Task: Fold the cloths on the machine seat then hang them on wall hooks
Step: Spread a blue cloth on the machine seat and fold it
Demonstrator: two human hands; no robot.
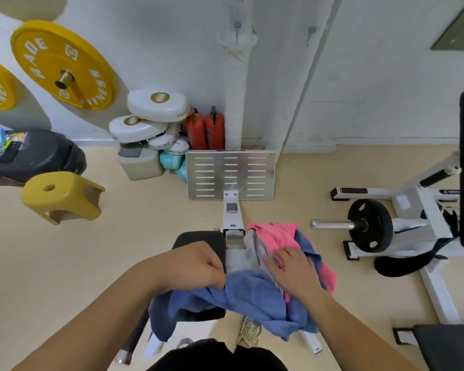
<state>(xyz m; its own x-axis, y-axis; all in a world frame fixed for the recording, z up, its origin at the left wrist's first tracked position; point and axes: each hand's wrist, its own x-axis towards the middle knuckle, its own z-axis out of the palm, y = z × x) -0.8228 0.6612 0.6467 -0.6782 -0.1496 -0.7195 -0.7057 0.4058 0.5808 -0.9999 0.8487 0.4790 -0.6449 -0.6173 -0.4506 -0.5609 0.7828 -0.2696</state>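
A heap of cloths lies across the black machine seat [198, 241]: a blue cloth [255, 298] in front, a pink cloth [277, 234] behind it, and a grey cloth [253, 247] between them. My left hand [196, 266] grips an edge of the blue cloth at the seat's middle. My right hand [292, 269] lies flat with straight fingers on the pile, over the grey and pink cloths. Two wall hooks [237, 26] [311, 31] are fixed high on the white wall ahead.
A metal footplate [231, 175] stands on the floor ahead of the seat. To the right is a white machine frame with a black weight plate [370, 226]. A yellow stool [62, 195] is at left. Boxing pads [158, 105] and red extinguishers [205, 129] sit by the wall.
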